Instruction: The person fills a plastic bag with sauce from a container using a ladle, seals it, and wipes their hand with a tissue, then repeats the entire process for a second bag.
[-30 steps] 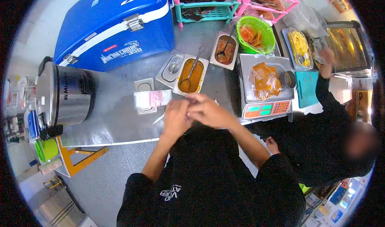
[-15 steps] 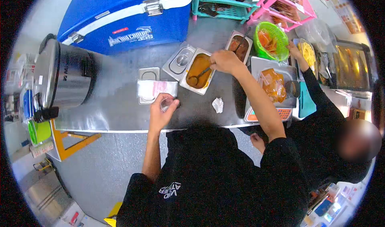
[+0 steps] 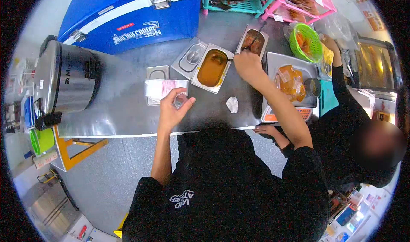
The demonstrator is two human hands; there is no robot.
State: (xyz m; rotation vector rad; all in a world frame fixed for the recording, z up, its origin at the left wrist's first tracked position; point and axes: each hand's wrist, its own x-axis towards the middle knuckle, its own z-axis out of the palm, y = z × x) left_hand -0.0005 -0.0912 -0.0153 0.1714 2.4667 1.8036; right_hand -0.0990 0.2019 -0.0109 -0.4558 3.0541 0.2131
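Between the thumb and fingers of my left hand [image 3: 173, 109] is a small clear cup [image 3: 180, 100], held near the table's front edge. My right hand [image 3: 247, 65] is closed on the handle of a ladle [image 3: 230, 59], whose bowl sits low in the orange-brown sauce at the back of a steel tray [image 3: 210, 71]. A steel lid [image 3: 188, 58] lies against that tray's left side. Behind my right hand stands a second tray [image 3: 253, 41] with reddish-brown contents and a utensil in it. A white and pink packet [image 3: 159, 88] rests on another lidded steel container [image 3: 157, 73].
A crumpled tissue [image 3: 232, 105] lies in front of the sauce tray. On the right are a scale [image 3: 305, 113] bearing a tray with an orange bag, and a green basket [image 3: 315, 43]. A co-worker [image 3: 341, 143] reaches beyond it. A blue cooler [image 3: 136, 17] and steel pot [image 3: 68, 79] stand left.
My right hand has moved right with the ladle, whose bowl has shifted toward the back of the sauce. The co-worker's far hand and the green basket have moved right.
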